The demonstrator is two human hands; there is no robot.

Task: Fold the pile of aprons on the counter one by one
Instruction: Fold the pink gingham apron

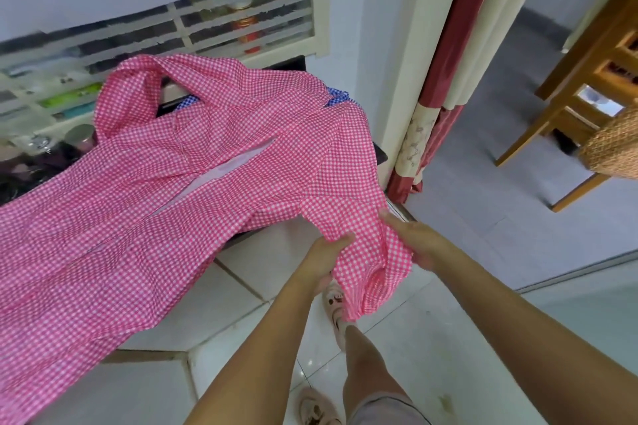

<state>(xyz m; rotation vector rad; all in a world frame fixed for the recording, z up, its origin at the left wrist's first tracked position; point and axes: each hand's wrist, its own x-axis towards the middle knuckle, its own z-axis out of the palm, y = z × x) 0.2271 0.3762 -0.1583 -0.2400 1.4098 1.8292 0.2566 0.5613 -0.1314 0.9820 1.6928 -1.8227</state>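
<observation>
A pink-and-white gingham apron (193, 190) lies spread across the counter (380, 156), filling the left and centre of the frame. Its upper end reaches towards the barred window (241, 21) at the upper left, where a wide loop of the same cloth arches up. Its lower left part hangs over the counter's near edge. The check is small and even, the fabric is creased in long soft folds, and a pale slit of the lighter inner side shows along the middle. A blue gingham cloth (336, 95) peeks out from beneath it near the top centre. One narrow end of the apron trails off the counter towards the lower centre and bunches into a gathered tail. There the left hand (324, 254) pinches the cloth, with the thumb lying on top and the fingers tucked under it. The right hand (412, 240) grips the same end from the other side, its upper fingers fairly straight along the edge (the rest are hidden behind the fabric). A red-and-cream curtain (448, 79) hangs at the upper right, beside a wooden chair (587, 79).
</observation>
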